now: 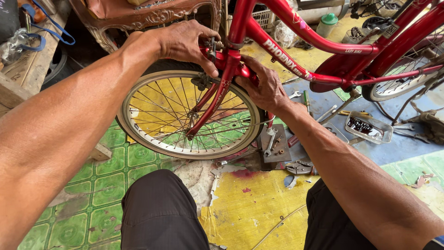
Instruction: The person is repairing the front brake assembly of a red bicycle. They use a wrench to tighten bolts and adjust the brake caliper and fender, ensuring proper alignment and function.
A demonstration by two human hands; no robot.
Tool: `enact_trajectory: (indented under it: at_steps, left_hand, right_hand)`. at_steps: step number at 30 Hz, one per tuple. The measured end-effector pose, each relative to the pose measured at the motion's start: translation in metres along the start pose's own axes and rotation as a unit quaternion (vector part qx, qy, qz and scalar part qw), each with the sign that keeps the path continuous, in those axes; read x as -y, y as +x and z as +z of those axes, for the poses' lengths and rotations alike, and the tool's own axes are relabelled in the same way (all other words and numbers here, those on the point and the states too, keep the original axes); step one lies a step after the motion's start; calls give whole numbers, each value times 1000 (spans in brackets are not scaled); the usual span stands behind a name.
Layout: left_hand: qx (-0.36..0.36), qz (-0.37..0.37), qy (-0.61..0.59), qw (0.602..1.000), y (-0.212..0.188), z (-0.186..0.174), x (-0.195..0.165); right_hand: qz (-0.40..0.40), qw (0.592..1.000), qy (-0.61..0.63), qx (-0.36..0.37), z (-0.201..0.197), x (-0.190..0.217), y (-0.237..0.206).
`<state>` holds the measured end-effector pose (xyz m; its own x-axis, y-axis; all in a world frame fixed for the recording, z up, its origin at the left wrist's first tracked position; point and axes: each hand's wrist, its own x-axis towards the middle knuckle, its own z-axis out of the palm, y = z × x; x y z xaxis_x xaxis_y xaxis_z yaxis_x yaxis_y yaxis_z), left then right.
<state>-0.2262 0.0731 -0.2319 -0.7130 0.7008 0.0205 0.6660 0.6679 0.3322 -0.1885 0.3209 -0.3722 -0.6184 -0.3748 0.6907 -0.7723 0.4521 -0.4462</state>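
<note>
Working at the top of the fork, that's where I'm at right now. From the head view, my left hand (185, 44) sits over the brake caliper (212, 46) above the front wheel (187, 113), fingers (210, 69) curled down and pinching the small metal parts there. My right hand (263, 88) comes in from the other side, fingers wrapped closed around the red fork crown (231, 67), bracing it. Whether there's a nut or tool tucked inside either grip, I cannot tell; the knuckles hide it.

I judge this as the fitting or adjusting stage on the front brake, with both hands busy at the bolt area. The next move, as I read it, calls for a steady hold from the right hand while the left turns or seats the small part, and probably a reach for a spanner (270, 141) lying just below the wheel.

Now the floor: I'm seated low, knees either side, on patchy sheeting, green patterned squares (111, 159) on the left, worn yellow (252, 203) in the middle, blue further right. Pliers (299, 167) rest near my right forearm, a screwdriver (305, 99) beyond it, and a metal tray (369, 127) of dark small parts sits well apart to the right. The red bicycle frame (314, 44) runs away to the rear wheel (407, 69). Carved wooden furniture (138, 18) stands behind the front wheel, clutter all round.
</note>
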Motion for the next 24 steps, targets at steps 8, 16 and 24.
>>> enact_trajectory:
  at_steps: [8, 16, 24]
  left_hand:
    - [7, -3, -28, 1000, -13, -7, 1]
    - [27, -25, -13, 999, -16, -14, 1]
    - [30, -21, -3, 999, -18, -14, 3]
  right_hand:
    - [-17, 1000, 11, 2, 6, 4, 7]
    - [-28, 999, 18, 8, 9, 10, 12]
    - [-41, 998, 40, 1, 9, 16, 13]
